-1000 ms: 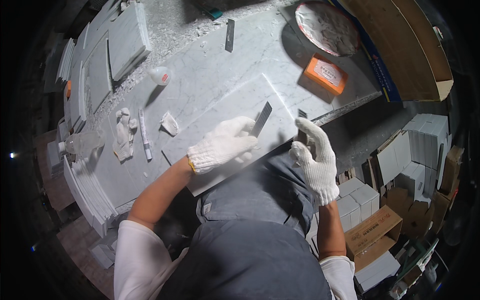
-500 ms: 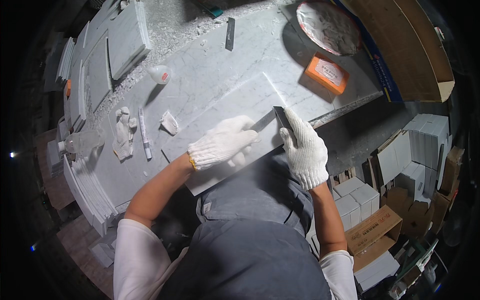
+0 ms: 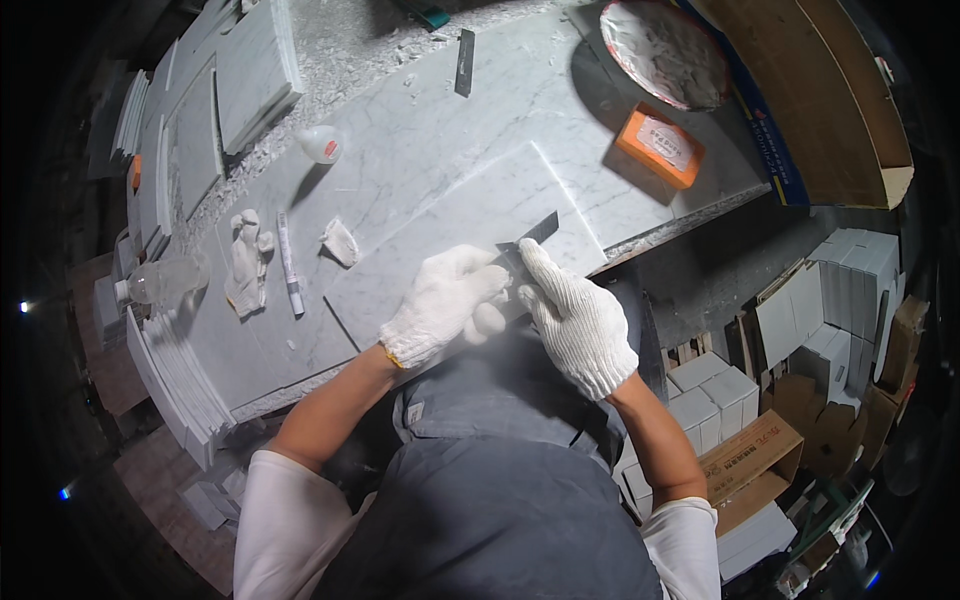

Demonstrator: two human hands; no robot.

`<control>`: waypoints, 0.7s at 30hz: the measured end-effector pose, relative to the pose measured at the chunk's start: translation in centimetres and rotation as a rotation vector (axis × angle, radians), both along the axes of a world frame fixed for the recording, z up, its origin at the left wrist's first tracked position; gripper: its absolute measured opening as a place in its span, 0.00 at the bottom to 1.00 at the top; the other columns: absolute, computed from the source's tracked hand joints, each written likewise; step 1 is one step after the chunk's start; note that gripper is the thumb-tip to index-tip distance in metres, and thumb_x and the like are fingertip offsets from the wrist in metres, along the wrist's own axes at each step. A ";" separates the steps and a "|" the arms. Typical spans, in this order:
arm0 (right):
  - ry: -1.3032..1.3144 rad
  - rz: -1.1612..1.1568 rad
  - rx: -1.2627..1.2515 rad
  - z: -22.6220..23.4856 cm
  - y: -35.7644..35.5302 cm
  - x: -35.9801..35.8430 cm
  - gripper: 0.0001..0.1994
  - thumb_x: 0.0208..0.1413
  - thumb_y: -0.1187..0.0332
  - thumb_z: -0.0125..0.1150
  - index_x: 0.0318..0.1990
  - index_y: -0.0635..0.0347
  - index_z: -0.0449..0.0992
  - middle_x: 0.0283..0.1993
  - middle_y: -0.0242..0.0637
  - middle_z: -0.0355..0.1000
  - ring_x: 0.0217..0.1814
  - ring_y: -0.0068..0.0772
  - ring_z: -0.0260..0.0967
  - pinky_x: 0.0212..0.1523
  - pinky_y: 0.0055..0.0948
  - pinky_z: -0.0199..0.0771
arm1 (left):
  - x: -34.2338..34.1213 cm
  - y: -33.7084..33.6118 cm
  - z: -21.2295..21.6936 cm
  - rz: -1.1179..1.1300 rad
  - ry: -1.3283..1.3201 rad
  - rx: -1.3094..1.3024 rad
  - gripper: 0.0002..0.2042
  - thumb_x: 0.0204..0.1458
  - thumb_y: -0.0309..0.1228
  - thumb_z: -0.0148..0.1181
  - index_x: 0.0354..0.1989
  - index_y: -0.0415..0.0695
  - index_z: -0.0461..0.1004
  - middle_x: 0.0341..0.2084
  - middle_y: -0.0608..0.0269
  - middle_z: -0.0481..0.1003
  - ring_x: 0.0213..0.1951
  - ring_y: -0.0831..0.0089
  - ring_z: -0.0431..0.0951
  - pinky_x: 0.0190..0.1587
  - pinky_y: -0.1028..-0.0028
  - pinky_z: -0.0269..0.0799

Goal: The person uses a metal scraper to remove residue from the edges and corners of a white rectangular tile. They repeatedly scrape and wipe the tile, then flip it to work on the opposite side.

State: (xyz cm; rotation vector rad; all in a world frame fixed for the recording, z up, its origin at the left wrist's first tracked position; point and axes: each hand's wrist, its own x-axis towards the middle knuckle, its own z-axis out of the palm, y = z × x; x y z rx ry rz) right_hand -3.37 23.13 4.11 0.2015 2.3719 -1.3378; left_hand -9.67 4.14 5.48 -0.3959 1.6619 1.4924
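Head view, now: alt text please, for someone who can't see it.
The person's left hand and right hand, both white-gloved, hold thin, flat dark strips close together above a pale rectangular marble-look slab. Farther off at right: a bright orange box and a round, red-rimmed tub of white material; at left, a crumpled white glove.

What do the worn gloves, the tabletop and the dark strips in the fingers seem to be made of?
Worn gloves: matt white knit, likely cotton; ribbing shows.
Tabletop: probably marble or a look-alike, pale and smooth with grey veins.
Dark strips: perhaps metal, thin and straight-edged; their finish is hard to judge.
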 end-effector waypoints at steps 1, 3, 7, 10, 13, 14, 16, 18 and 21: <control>0.056 -0.093 0.001 0.1 0.0 -0.1 0.22 0.66 0.71 0.63 0.67 0.59 0.74 0.64 0.49 0.77 0.67 0.39 0.76 0.66 0.31 0.75 | 0.0 0.0 0.0 -0.028 0.013 -0.022 0.14 0.65 0.33 0.60 0.49 0.32 0.75 0.33 0.60 0.78 0.26 0.76 0.81 0.23 0.78 0.73; 0.164 -0.237 -0.045 0.0 0.2 -0.3 0.22 0.66 0.71 0.62 0.67 0.60 0.74 0.64 0.50 0.76 0.67 0.40 0.76 0.66 0.31 0.74 | -0.1 0.0 0.1 -0.073 0.041 -0.069 0.14 0.65 0.33 0.60 0.49 0.32 0.75 0.33 0.60 0.78 0.26 0.76 0.81 0.23 0.77 0.73; 0.163 -0.061 0.056 -0.1 -0.2 -0.2 0.22 0.69 0.64 0.55 0.69 0.38 0.71 0.48 0.44 0.81 0.45 0.48 0.82 0.46 0.38 0.81 | 0.0 0.0 0.1 -0.033 0.005 -0.054 0.13 0.65 0.33 0.59 0.48 0.33 0.76 0.31 0.60 0.78 0.25 0.76 0.81 0.23 0.77 0.73; 0.042 -0.032 0.028 0.1 -0.6 0.1 0.22 0.68 0.66 0.59 0.68 0.47 0.72 0.55 0.45 0.80 0.55 0.42 0.79 0.55 0.32 0.77 | 0.1 0.2 0.0 -0.040 0.022 -0.051 0.13 0.64 0.33 0.59 0.46 0.33 0.76 0.30 0.60 0.79 0.25 0.76 0.81 0.23 0.77 0.73; 0.085 -0.223 -0.070 0.8 0.2 -0.5 0.22 0.65 0.71 0.64 0.67 0.58 0.75 0.63 0.48 0.78 0.66 0.36 0.77 0.65 0.28 0.75 | 0.2 0.2 -0.1 -0.031 0.058 -0.044 0.12 0.64 0.32 0.59 0.45 0.33 0.76 0.29 0.59 0.79 0.25 0.76 0.80 0.23 0.77 0.73; 0.083 -0.155 0.032 1.0 -0.1 -0.6 0.22 0.65 0.71 0.64 0.67 0.56 0.75 0.62 0.48 0.78 0.65 0.37 0.77 0.64 0.28 0.76 | 0.2 0.2 -0.2 -0.027 0.055 -0.047 0.12 0.64 0.32 0.59 0.45 0.33 0.76 0.29 0.59 0.79 0.25 0.76 0.80 0.23 0.77 0.73; -0.006 0.001 0.124 1.7 0.0 -0.9 0.22 0.66 0.69 0.63 0.67 0.53 0.76 0.59 0.48 0.79 0.61 0.39 0.80 0.61 0.29 0.78 | 0.2 0.1 -0.3 -0.026 0.043 -0.049 0.12 0.64 0.32 0.59 0.44 0.33 0.76 0.29 0.59 0.79 0.25 0.76 0.80 0.23 0.77 0.73; -0.026 0.101 0.057 2.1 0.2 -1.2 0.20 0.66 0.69 0.63 0.65 0.52 0.77 0.53 0.45 0.82 0.53 0.41 0.83 0.55 0.32 0.81 | 0.2 0.1 -0.4 -0.028 0.024 -0.066 0.11 0.64 0.32 0.59 0.44 0.33 0.76 0.29 0.59 0.79 0.25 0.76 0.80 0.24 0.76 0.74; 0.185 -0.112 0.132 2.3 0.6 -1.4 0.21 0.64 0.71 0.62 0.64 0.49 0.78 0.51 0.43 0.83 0.48 0.41 0.84 0.49 0.32 0.83 | 0.4 0.1 -0.5 -0.008 0.048 -0.029 0.11 0.64 0.32 0.59 0.44 0.34 0.76 0.29 0.59 0.79 0.25 0.76 0.80 0.24 0.76 0.74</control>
